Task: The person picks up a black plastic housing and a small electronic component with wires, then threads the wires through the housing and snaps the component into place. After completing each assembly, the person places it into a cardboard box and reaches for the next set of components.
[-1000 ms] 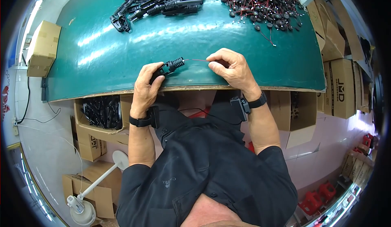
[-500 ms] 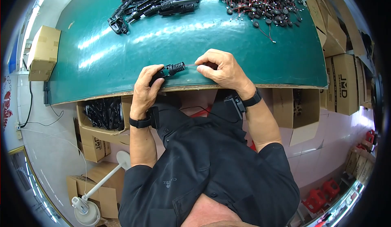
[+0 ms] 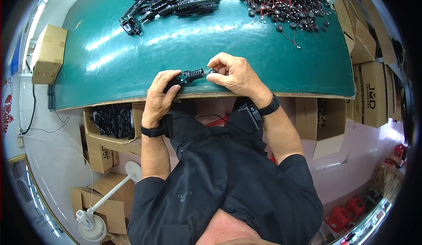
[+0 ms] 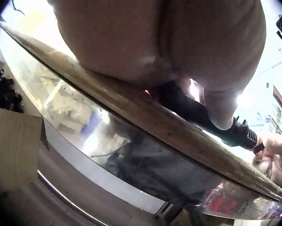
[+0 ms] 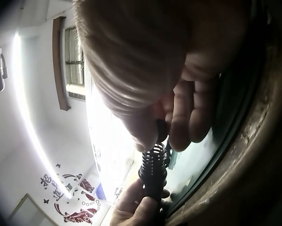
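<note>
My left hand grips a black plastic housing near the table's front edge, its ribbed end pointing right. Just off that end, my right hand pinches a small round black part between thumb and fingers. In the right wrist view the fingertips are at the mouth of the ribbed end. The left wrist view has the housing running out from under my left hand towards the right fingers. Whether the round part touches the housing, I cannot tell.
Black housings are piled at the back of the green table. Right of them lies a heap of round black parts with red wires. A cardboard box of black parts stands below the front edge; a closed carton is at the left.
My right hand has moved left, close to the ribbed end. The red wire that stretched between it and the housing no longer shows, and the round part is visible at the fingertips.
</note>
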{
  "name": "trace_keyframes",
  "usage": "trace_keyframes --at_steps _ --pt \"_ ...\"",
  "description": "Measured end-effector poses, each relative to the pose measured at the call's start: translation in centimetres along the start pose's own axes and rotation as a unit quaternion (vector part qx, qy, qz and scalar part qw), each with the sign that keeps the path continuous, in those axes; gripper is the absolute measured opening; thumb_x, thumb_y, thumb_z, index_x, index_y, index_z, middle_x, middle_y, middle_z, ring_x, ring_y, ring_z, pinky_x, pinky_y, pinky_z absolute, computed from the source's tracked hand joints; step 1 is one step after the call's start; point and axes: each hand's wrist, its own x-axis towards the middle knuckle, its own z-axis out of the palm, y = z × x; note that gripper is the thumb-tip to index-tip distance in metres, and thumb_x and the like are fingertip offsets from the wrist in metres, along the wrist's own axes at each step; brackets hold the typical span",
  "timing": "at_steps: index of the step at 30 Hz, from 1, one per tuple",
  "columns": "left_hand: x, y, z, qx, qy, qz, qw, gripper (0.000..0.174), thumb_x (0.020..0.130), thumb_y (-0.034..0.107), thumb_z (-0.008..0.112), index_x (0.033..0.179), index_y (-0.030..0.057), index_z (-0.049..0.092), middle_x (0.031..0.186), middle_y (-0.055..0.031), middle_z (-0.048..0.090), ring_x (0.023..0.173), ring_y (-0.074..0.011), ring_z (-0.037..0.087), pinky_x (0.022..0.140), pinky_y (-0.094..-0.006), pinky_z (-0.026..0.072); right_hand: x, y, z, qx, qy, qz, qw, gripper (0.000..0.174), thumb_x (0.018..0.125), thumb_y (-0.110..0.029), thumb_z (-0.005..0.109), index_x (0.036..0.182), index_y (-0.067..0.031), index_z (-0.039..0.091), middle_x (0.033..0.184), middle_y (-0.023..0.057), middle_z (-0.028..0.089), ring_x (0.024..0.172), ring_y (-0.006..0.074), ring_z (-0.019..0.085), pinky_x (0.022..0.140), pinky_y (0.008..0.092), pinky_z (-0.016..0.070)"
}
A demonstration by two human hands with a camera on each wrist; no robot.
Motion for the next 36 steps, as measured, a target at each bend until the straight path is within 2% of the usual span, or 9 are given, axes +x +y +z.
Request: trace_keyframes --at_steps 1,6,10,13,18,21,26,30,36 --pt "0.0 0.0 0.0 -0.002 -0.002 0.004 1.0 0.045 0.09 -0.005 0.075 0.134 0.0033 0.07 0.126 -0.0151 0.071 0.117 -0.0312 0.068 0.104 -0.0382 0.0531 0.1 -0.1 0.1 0.004 -0.001 0.026 1.0 0.021 0.092 -0.012 0.085 0.108 -0.0001 0.077 0.088 0.0034 0.074 0.075 0.0079 0.064 0.068 0.0249 0.0532" --pt "-0.1 -0.2 0.0 -0.013 -0.002 0.002 1.0 0.045 0.089 -0.004 0.076 0.134 0.0033 0.07 0.126 -0.0151 0.071 0.117 -0.0317 0.068 0.103 -0.0385 0.0533 0.2 0.8 1.1 0.035 0.011 0.021 0.999 0.023 0.092 -0.013 0.085 0.11 -0.0003 0.078 0.086 0.0036 0.073 0.074 0.0081 0.065 0.066 0.0246 0.0528" --pt "-0.1 -0.2 0.0 -0.013 0.002 0.005 1.0 0.045 0.089 -0.003 0.077 0.133 0.0032 0.07 0.126 -0.0152 0.071 0.117 -0.0318 0.068 0.103 -0.0386 0.0535 0.1 0.7 1.6 0.001 0.028 -0.02 0.999 0.022 0.094 -0.012 0.083 0.112 0.0 0.078 0.088 0.0041 0.073 0.074 0.0083 0.066 0.067 0.0259 0.0536" --pt "-0.1 -0.3 0.0 -0.015 0.003 0.007 1.0 0.045 0.089 -0.002 0.078 0.133 0.0033 0.071 0.126 -0.0153 0.071 0.116 -0.0319 0.068 0.103 -0.0388 0.0536 0.2 1.0 1.9 -0.065 0.05 -0.101 0.992 0.022 0.096 -0.011 0.081 0.115 0.0001 0.077 0.092 0.0048 0.074 0.075 0.0087 0.067 0.067 0.0268 0.0541" --pt "-0.2 -0.3 0.0 -0.023 -0.001 0.0 1.0 0.045 0.089 -0.002 0.078 0.133 0.0039 0.071 0.125 -0.0149 0.072 0.116 -0.0319 0.068 0.102 -0.039 0.0538 -0.1 0.3 2.4 -0.074 0.082 -0.094 0.989 0.025 0.096 -0.01 0.081 0.118 0.0003 0.076 0.093 0.0049 0.074 0.074 0.0087 0.066 0.066 0.027 0.054" --pt "-0.2 -0.5 0.1 -0.023 0.0 0.005 1.0 0.045 0.089 -0.001 0.079 0.133 0.0041 0.071 0.124 -0.0144 0.072 0.116 -0.0318 0.068 0.102 -0.039 0.0538 -0.1 0.3 2.3 -0.004 0.048 0.012 0.999 0.031 0.094 -0.01 0.083 0.122 0.001 0.074 0.092 0.005 0.073 0.071 0.0085 0.064 0.066 0.027 0.0536" --pt "-0.3 -0.5 0.1 -0.021 -0.002 0.001 1.0 0.045 0.088 -0.001 0.08 0.132 0.0047 0.072 0.124 -0.0139 0.072 0.115 -0.0317 0.069 0.101 -0.039 0.0538 -0.2 0.7 2.1 0.021 0.031 0.051 0.998 0.029 0.092 -0.01 0.084 0.117 0.0015 0.076 0.09 0.0044 0.073 0.07 0.0082 0.063 0.065 0.0273 0.0531" --pt "-0.3 -0.4 0.0 -0.024 0.002 0.001 1.0 0.045 0.088 -0.001 0.08 0.132 0.005 0.073 0.124 -0.0139 0.072 0.115 -0.0317 0.069 0.101 -0.0389 0.0538 -0.2 0.6 2.0 -0.036 0.041 -0.025 0.998 0.025 0.091 -0.01 0.085 0.113 0.0011 0.078 0.089 0.0048 0.072 0.07 0.0084 0.063 0.064 0.0279 0.0526" --pt "-0.5 -0.8 0.0 -0.024 -0.005 -0.001 1.0 0.046 0.088 0.0 0.081 0.133 0.0055 0.073 0.124 -0.0136 0.072 0.116 -0.0313 0.068 0.102 -0.0391 0.0528 -0.1 0.8 2.5 -0.096 0.068 -0.13 0.985 0.025 0.093 -0.009 0.082 0.116 -0.0007 0.08 0.088 0.008 0.07 0.074 0.0175 0.065 0.068 0.0321 0.0531"
